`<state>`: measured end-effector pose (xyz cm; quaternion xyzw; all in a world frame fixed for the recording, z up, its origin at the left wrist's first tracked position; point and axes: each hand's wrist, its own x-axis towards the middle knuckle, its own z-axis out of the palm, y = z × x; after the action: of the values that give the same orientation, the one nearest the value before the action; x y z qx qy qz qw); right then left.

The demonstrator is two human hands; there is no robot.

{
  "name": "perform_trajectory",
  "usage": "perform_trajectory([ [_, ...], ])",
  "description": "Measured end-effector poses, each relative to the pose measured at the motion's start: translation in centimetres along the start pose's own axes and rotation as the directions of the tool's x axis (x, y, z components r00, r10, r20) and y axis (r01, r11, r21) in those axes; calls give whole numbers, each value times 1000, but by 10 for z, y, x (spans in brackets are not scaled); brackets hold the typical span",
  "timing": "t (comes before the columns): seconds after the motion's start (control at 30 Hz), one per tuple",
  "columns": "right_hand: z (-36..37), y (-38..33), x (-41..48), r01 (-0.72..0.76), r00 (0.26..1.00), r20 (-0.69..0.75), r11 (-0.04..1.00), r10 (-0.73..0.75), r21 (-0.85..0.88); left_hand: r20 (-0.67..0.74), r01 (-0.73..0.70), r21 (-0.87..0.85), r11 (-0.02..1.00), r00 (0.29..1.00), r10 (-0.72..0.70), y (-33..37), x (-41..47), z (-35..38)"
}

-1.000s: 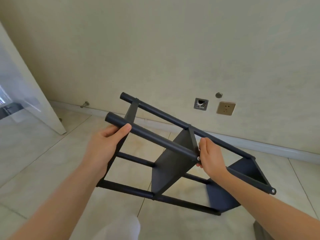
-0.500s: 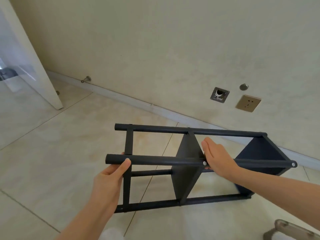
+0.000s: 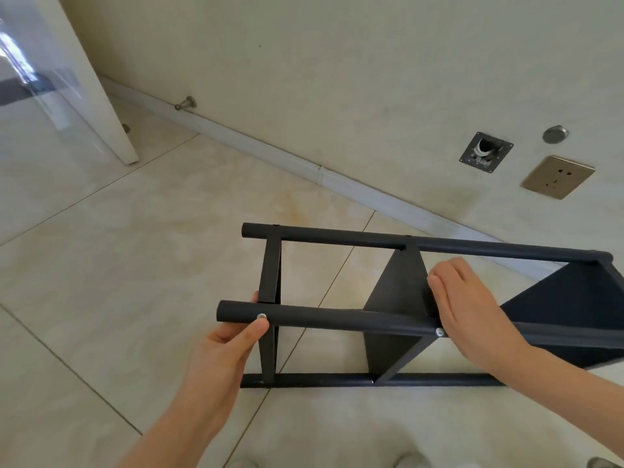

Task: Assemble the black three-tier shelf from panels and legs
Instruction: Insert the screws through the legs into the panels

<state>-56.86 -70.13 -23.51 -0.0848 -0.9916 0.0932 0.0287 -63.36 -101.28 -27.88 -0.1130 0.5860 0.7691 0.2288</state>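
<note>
The black shelf lies on its side on the tiled floor, its round legs running left to right and three panels standing on edge between them. My left hand grips the near upper leg close to its left end, thumb beside a silver screw head. My right hand lies flat with straight fingers on the same leg by the middle panel, next to a second screw. The right panel runs out of view at the frame edge.
A cream wall with a baseboard stands close behind the shelf, carrying a gold socket, a square metal plate and a round cap. A white door and door stopper are at left.
The shelf was held tilted in the air, then came down level onto its side on the floor. My right hand went from gripping the leg to lying flat on it.
</note>
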Motion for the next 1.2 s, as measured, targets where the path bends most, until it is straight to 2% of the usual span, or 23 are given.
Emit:
perform_trajectory([
  [0.07,2,-17,6,39,991,-131,999,-34,33,-23,-13,17,1000,1000,14,1,1,-1],
  [0.13,7,-40,16,127,962,-244,992,-125,-7,-79,-29,79,996,996,35,2,0,-2],
  [0.2,18,-60,27,238,933,-271,971,-238,-35,-119,-35,146,989,992,53,4,0,-3],
  [0.37,32,-101,64,403,907,-202,903,-370,153,-132,-25,226,974,990,56,6,3,-11],
  [0.47,34,-117,84,428,904,-126,874,-409,230,-138,-5,280,960,989,45,11,2,-11],
  [0.53,36,-124,96,407,912,-81,858,-403,313,-96,7,378,926,995,31,18,4,-15],
  [0.7,46,-142,120,377,920,-49,843,-389,383,123,-133,695,706,990,65,41,14,-28],
  [0.83,48,-154,135,400,908,-28,844,-418,357,321,-282,825,490,947,3,63,23,-30],
  [0.87,48,-156,140,403,905,-22,838,-425,368,359,-320,859,399,933,-23,67,23,-31],
  [0.97,46,-157,154,366,908,18,811,-419,457,440,-441,898,4,894,-88,76,21,-28],
  [1.03,47,-159,161,341,916,41,829,-399,443,498,-501,854,-140,865,-56,77,20,-26],
  [1.1,50,-162,166,331,923,59,860,-381,388,537,-529,827,-188,843,-9,76,23,-26],
  [1.2,56,-163,169,311,934,45,866,-356,391,571,-568,819,-85,821,11,72,29,-27],
])
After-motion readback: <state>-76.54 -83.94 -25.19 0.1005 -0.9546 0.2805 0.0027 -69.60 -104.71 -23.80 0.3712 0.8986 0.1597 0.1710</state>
